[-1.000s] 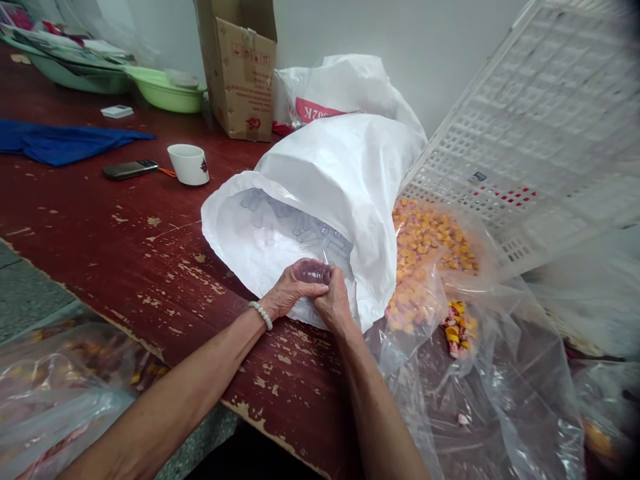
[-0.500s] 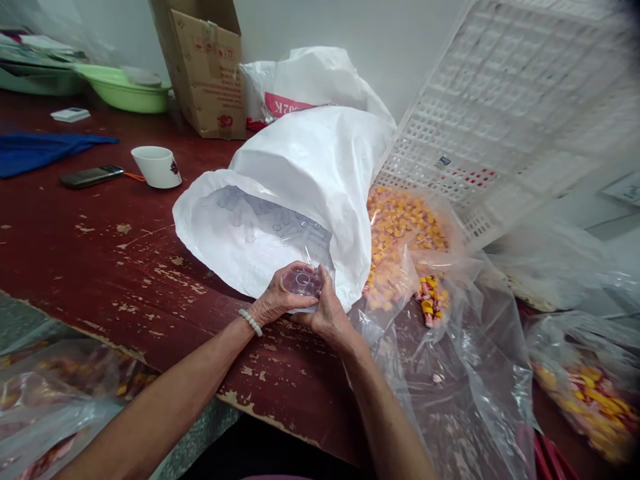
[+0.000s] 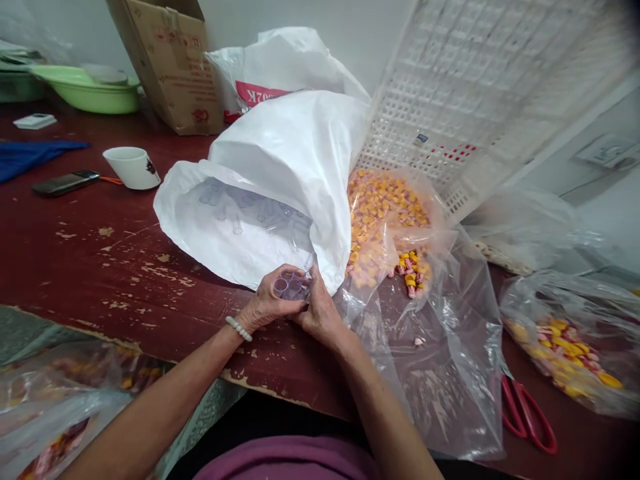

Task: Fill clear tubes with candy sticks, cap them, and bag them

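Observation:
Several clear plastic tubes (image 3: pixel 291 285), their round open ends facing me, are bunched between my two hands. My left hand (image 3: pixel 270 298), with a beaded bracelet at the wrist, wraps round them from the left. From the other side my right hand (image 3: pixel 320 308) closes on the same bunch, thumb up. Both hands are at the mouth of a large white sack (image 3: pixel 280 147) lying on its side. More loose clear tubes (image 3: pixel 265 213) lie inside it. My palms and the far ends of the held tubes are hidden.
Right of the sack, a clear plastic bag (image 3: pixel 390 207) holds many small yellow-capped pieces, beneath a leaning white crate (image 3: pixel 450 113). Red-handled scissors (image 3: pixel 527 410) lie at right. A white cup (image 3: pixel 133 168), a phone (image 3: pixel 66 183) and a cardboard box (image 3: pixel 180 73) stand leftward on the red table (image 3: pixel 100 267).
The view has shifted, so things sit further left and the scissors show more. More round tube ends now show between my hands, which stay closed at the sack's mouth.

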`<state>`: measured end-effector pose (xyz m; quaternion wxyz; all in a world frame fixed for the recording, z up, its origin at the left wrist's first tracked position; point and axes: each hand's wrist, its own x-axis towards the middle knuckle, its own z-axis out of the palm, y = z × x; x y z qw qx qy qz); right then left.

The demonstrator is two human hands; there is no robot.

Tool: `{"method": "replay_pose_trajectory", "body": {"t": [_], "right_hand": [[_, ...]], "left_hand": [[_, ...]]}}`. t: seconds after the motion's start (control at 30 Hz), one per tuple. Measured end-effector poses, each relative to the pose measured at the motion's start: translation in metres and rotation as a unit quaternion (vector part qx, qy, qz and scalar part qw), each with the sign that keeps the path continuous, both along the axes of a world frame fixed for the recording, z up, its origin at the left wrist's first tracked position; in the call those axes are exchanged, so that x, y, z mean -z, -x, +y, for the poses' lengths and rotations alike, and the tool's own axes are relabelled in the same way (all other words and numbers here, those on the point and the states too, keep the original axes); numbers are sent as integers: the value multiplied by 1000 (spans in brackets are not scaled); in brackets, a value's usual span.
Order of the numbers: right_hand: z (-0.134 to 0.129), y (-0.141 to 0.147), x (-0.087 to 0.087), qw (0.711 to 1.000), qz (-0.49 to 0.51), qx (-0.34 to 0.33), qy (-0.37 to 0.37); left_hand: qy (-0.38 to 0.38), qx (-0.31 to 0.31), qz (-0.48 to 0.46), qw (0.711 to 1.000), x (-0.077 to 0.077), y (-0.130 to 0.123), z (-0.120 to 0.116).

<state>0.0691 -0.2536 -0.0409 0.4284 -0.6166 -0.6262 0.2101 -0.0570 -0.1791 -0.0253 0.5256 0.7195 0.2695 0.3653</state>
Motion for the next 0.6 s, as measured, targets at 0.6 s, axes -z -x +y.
{"method": "replay_pose_trajectory", "body": {"t": [0.6], "right_hand": [[-68,-178,-36,858,-291,402,133]], "left_hand": [[-88,60,89,990,1,22,-28]]}}
